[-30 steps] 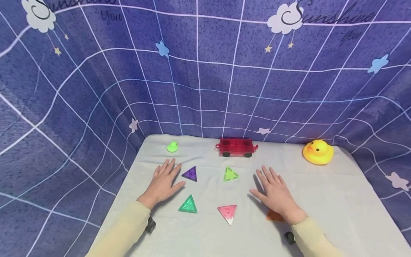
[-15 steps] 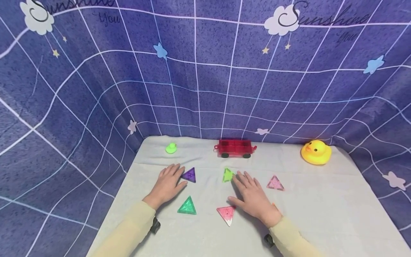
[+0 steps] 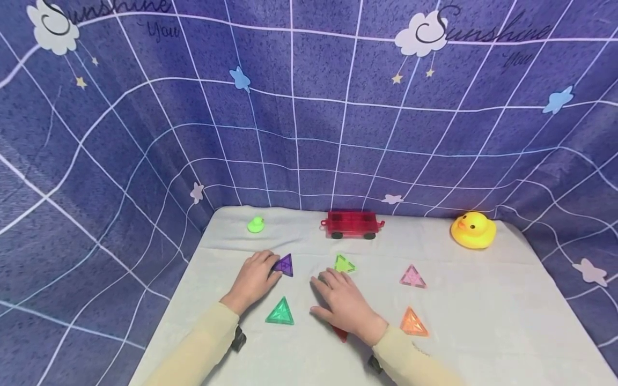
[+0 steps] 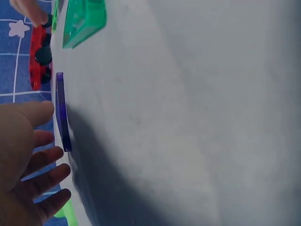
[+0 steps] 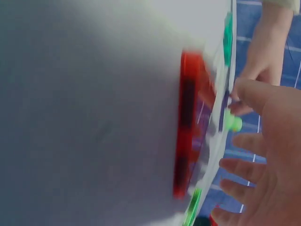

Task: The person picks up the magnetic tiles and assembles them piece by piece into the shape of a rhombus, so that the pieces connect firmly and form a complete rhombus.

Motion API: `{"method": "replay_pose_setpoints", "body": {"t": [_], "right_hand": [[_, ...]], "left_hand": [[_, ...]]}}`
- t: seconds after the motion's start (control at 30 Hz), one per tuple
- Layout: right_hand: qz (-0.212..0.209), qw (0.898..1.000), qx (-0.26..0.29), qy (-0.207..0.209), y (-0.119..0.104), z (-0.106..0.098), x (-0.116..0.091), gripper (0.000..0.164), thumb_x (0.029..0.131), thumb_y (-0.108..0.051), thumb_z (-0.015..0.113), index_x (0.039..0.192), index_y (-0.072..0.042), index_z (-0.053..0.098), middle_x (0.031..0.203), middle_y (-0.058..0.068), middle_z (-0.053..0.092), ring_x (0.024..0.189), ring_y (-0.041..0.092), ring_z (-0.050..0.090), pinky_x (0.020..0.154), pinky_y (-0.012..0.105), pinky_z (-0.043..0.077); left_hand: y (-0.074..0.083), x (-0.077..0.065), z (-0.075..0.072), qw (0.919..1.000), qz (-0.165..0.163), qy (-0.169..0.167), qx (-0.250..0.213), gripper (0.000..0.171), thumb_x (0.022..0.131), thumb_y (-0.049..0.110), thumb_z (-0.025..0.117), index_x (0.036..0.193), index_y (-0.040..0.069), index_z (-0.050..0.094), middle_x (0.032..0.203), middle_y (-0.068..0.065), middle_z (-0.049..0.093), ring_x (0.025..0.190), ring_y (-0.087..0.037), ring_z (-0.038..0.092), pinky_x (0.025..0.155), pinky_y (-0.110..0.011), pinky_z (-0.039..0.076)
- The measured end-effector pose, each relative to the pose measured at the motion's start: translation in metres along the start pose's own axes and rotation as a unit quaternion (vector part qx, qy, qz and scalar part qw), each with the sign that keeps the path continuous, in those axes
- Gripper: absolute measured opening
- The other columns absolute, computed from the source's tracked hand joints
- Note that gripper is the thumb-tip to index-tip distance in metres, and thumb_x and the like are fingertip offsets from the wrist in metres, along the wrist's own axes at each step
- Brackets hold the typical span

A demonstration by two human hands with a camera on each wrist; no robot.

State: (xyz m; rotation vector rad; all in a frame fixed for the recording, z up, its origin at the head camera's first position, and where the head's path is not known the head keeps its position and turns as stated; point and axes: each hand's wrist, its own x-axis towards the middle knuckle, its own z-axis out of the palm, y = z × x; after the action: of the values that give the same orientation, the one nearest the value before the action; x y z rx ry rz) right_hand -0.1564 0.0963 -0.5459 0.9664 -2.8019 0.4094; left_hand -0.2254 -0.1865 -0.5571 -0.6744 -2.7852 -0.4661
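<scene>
My left hand (image 3: 252, 280) is beside a purple triangular magnetic tile (image 3: 286, 266), its thumb and fingers about the tile's left corner. The left wrist view shows the fingers loosely bent, with the purple tile (image 4: 62, 113) just past them; contact is hard to tell. My right hand (image 3: 348, 305), fingers spread and slightly bent, hovers over a red triangular tile (image 3: 340, 334) and hides most of it. In the right wrist view this red tile (image 5: 187, 122) lies below the palm, apart from the fingers. A yellow-green triangular tile (image 3: 343, 262) lies just beyond the right fingertips.
A green triangular tile (image 3: 281, 312) lies between the forearms. Pink (image 3: 413, 277) and orange (image 3: 413, 324) tiles lie to the right. Along the back stand a small green duck (image 3: 256, 225), a red wheeled wagon (image 3: 352, 224) and a yellow duck (image 3: 473, 230), before a blue curtain (image 3: 309, 128).
My right hand has moved left, from over the pink and orange tiles to over the red one. My left hand has shifted slightly right, closer to the purple tile, its fingers more bent.
</scene>
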Motion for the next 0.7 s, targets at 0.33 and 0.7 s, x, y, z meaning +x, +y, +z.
{"method": "replay_pose_setpoints", "body": {"t": [0.33,0.7], "right_hand": [[-0.094,0.995,-0.034,0.027,-0.04,0.018,0.018,0.051,0.094,-0.048,0.075,0.131,-0.014,0.07,0.116,0.0,0.063,0.113,0.018,0.058,0.097,0.04,0.049],[-0.109,0.992,-0.062,0.004,-0.06,0.029,0.024,0.047,0.094,-0.053,0.074,0.127,-0.02,0.072,0.113,-0.004,0.062,0.105,0.013,0.056,0.088,0.035,0.049]], "left_hand": [[0.002,0.005,0.005,1.0,0.002,0.004,0.007,0.039,0.091,0.024,0.082,0.122,0.002,0.071,0.109,-0.008,0.067,0.105,-0.03,0.064,0.095,-0.05,0.05],[0.006,0.01,0.005,1.0,-0.003,0.006,0.0,0.034,0.09,0.02,0.084,0.116,0.001,0.073,0.1,-0.007,0.065,0.094,-0.027,0.063,0.089,-0.046,0.052]]}}
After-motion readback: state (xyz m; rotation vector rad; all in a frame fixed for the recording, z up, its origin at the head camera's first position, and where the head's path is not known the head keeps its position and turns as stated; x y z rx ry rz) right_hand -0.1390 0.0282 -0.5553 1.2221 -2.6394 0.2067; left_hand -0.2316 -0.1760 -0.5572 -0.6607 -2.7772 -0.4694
